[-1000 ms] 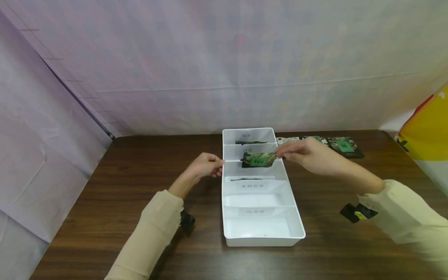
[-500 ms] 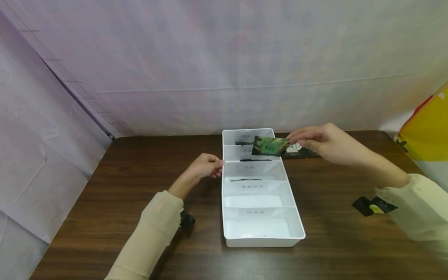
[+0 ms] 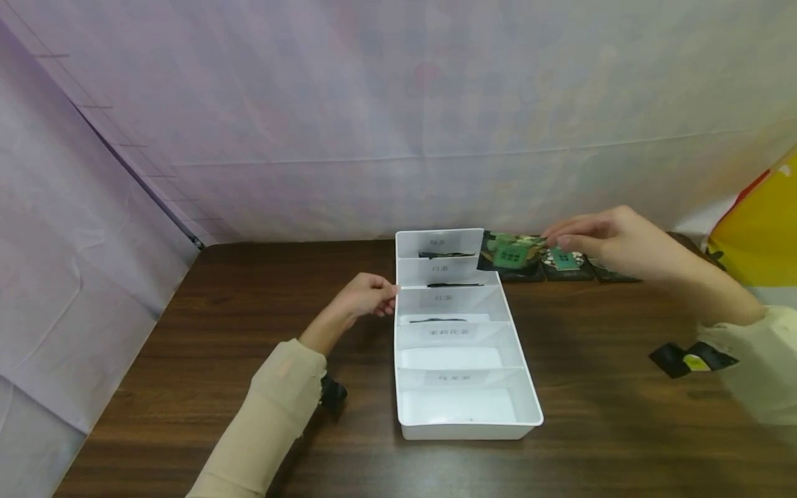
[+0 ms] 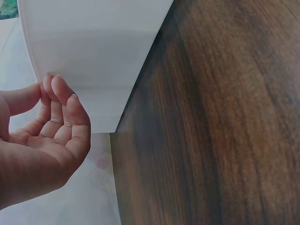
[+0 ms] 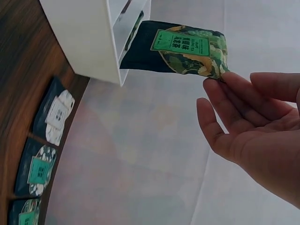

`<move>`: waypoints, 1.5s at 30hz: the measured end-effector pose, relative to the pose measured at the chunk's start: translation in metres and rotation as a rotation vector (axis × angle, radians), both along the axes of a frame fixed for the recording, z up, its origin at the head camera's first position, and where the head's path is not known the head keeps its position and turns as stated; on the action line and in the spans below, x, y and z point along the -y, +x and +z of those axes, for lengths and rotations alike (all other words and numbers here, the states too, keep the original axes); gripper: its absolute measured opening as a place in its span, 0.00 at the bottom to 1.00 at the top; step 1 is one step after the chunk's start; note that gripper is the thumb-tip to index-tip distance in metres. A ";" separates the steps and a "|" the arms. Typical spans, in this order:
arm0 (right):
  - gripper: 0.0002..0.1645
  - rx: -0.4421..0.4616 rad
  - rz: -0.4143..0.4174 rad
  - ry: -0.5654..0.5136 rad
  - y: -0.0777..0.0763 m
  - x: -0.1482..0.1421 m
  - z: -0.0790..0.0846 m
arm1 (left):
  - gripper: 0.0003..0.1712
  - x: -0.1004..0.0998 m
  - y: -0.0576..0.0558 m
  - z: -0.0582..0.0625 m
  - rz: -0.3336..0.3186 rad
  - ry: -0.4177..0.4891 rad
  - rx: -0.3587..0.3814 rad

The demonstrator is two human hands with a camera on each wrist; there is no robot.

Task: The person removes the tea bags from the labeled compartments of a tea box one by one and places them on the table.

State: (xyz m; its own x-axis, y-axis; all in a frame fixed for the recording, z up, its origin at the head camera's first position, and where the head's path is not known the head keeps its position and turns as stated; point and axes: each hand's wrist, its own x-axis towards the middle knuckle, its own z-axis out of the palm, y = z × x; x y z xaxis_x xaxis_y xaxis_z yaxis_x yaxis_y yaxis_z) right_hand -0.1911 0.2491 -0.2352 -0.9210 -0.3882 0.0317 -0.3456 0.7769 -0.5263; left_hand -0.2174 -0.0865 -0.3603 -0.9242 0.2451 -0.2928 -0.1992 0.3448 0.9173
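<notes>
My right hand point(image 3: 613, 242) holds a dark green tea sachet point(image 3: 510, 254) by one corner, above the box's far right edge. In the right wrist view the sachet point(image 5: 176, 49) shows a bright green label with "Oolong Tea" lettering, and the fingertips meet its end. A long white divided box point(image 3: 461, 430) stands on the table, with a printed label on each compartment wall. Thin dark sachet edges show in its three far compartments. At the box's left rim my left hand point(image 3: 367, 294) pinches the edge between thumb and fingers; the left wrist view shows this hand point(image 4: 56, 126) from close by.
Behind my right hand, several dark sachets lie in a row on the brown wooden table point(image 3: 249, 346), among them one with a green label point(image 3: 563, 259). A pale curtain point(image 3: 311, 117) hangs behind the table. Yellow cloth point(image 3: 759, 228) hangs at the right.
My right hand has carried the tea sachet up and to the right, from over the box's second and third compartments to its far right edge. My left hand has stayed on the rim.
</notes>
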 end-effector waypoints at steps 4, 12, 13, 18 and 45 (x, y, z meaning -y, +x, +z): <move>0.19 0.017 -0.025 0.017 -0.001 -0.009 0.001 | 0.12 0.000 0.000 0.000 0.002 -0.001 0.000; 0.23 0.075 -0.066 0.021 -0.005 -0.027 -0.002 | 0.11 0.000 0.001 0.001 0.009 -0.006 0.006; 0.23 0.071 -0.070 0.027 -0.006 -0.028 -0.003 | 0.11 0.000 0.001 0.001 0.009 -0.005 0.008; 0.23 0.093 -0.079 0.030 -0.007 -0.036 -0.010 | 0.12 0.000 0.001 0.001 0.008 -0.004 0.002; 0.16 0.160 0.015 -0.005 -0.017 -0.054 -0.062 | 0.12 0.001 -0.001 0.000 0.002 -0.019 -0.005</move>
